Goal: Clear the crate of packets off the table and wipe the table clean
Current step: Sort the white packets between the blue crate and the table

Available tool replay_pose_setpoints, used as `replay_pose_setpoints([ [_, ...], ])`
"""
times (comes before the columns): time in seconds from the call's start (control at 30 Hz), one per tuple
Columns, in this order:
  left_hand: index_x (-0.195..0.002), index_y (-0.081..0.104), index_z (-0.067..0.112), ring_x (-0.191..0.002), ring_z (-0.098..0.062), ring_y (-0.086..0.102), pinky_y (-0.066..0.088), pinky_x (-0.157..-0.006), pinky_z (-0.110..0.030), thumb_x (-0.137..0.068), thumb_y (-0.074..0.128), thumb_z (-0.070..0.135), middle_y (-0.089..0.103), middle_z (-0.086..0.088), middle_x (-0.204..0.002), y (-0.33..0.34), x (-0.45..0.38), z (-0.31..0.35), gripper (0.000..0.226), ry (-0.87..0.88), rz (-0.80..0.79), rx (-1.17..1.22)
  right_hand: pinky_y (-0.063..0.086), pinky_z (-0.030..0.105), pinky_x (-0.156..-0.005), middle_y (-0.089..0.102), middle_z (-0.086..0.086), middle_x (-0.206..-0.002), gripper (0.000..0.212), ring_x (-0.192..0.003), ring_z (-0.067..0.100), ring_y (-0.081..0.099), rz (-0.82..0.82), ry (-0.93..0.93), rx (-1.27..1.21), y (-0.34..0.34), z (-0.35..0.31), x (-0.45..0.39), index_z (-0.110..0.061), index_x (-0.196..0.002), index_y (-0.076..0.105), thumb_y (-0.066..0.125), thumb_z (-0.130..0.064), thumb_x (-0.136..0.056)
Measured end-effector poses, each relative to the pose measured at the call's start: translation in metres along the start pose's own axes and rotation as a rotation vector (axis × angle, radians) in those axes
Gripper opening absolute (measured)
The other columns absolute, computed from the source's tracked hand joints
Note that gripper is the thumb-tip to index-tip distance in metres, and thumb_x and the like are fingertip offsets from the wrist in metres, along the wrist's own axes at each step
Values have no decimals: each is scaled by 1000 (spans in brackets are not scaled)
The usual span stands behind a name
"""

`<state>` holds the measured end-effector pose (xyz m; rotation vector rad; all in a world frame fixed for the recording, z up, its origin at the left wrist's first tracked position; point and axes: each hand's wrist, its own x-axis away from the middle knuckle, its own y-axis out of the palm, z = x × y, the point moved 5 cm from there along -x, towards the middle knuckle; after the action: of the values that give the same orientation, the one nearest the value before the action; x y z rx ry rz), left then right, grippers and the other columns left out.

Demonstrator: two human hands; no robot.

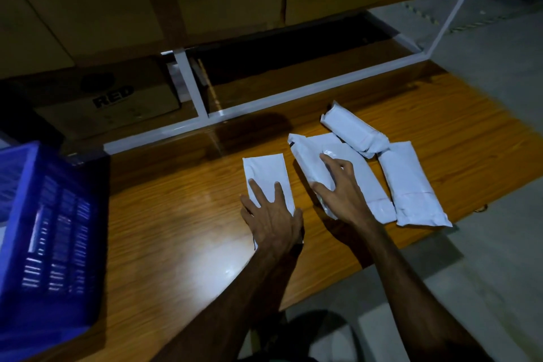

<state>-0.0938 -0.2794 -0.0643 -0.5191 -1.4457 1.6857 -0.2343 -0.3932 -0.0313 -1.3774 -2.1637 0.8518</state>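
White polymer packets lie loose on the wooden table (176,214), four in all, and both hands are on them. The left hand (271,214) lies flat, fingers spread and straight, pressing the near end of the leftmost packet (266,173); it grips nothing. The right hand (340,188) rests on the large middle packet (338,173) with fingers arched and spread, the thumb at the packet's near-left edge; whether the grasp is closed around it cannot be told. The hands sit apart, one packet each.

Governing relation: the blue crate (44,229) stands at 9 o'clock from the hands, well apart, at the table's left edge. The left hand is the nearer one. The leftmost packet's long axis runs 12 to 6 o'clock. The middle packet's axis runs roughly 11 to 5 o'clock.

Outward at 1 o'clock, a rolled packet (354,129) overlaps the far corner of the middle packet. At 3 o'clock, a fourth packet (411,185) lies just beside the middle one, near the table's right edge.

Judgement: packets probably go to the crate leftward before it is removed; wiping is not yet begun. No cloth is visible.

Cardboard boxes (117,9) stand at 12 o'clock behind a white frame (188,82).
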Motion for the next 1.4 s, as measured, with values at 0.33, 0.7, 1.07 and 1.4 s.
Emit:
replay_pose_setpoints([
  [0.33,-145,44,26,-136,-44,41,46,-102,-52,-87,56,54,23,-17,-168,-33,7,-31,65,15,39,48,54,45,-97,25,-1,-158,73,-132,29,52,80,-19,131,15,-21,4,-35,-157,31,64,-56,-95],
  [0.7,-164,30,33,-146,-32,39,45,-110,-48,-88,44,71,25,-7,-173,-145,71,-143,87,2,290,200,41,42,-111,20,2,-171,79,-150,28,33,132,-252,79,58,-117,59,-27,-165,22,54,-57,-99],
  [1.07,-162,38,35,-155,-27,31,40,-118,-56,-84,42,72,35,2,-170,-255,144,-259,87,-99,480,254,27,26,-110,18,-9,-173,82,-152,15,30,56,-462,44,105,-276,131,-32,-167,15,39,-67,-96],
  [1.4,-159,44,34,-153,-26,36,41,-118,-51,-82,39,71,44,1,-165,-318,173,-436,85,-142,475,281,30,35,-118,12,-16,-173,78,-153,8,26,-16,-478,54,187,-425,198,-39,-166,11,46,-64,-101],
])
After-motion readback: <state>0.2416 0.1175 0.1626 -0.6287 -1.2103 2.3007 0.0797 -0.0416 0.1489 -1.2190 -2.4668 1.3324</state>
